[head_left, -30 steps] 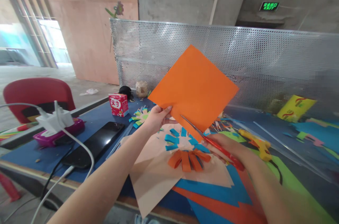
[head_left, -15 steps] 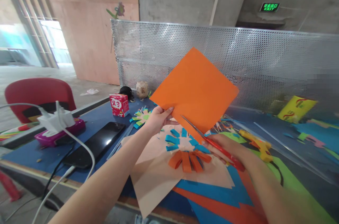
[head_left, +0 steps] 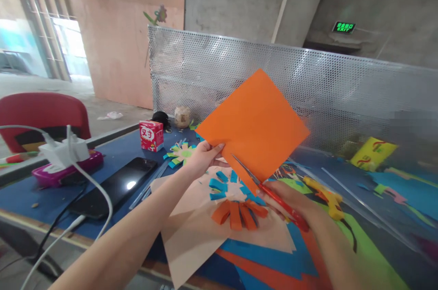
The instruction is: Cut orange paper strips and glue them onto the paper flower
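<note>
An orange sheet of paper (head_left: 256, 121) is held up in the air, tilted with one corner at the top. My left hand (head_left: 205, 157) pinches its left edge between thumb and fingers. Red-handled scissors (head_left: 284, 208) are in my right hand (head_left: 284, 196), their blades lying along the sheet's lower edge where a narrow strip is partly cut. Below the sheet, a blue looped paper flower (head_left: 219, 185) and an orange looped paper flower (head_left: 236, 214) rest on pale peach paper (head_left: 191, 244).
On the left lie a black phone (head_left: 116, 185), a purple power strip (head_left: 65, 169) with white chargers, and a red box (head_left: 151, 136). A yellow glue gun (head_left: 325, 194), a yellow packet (head_left: 372, 154) and coloured paper occupy the right. A perforated metal panel (head_left: 219, 61) stands behind.
The camera view has shifted slightly. Both hands keep their hold on the sheet and scissors, and the blades look a little nearer together along the strip.
</note>
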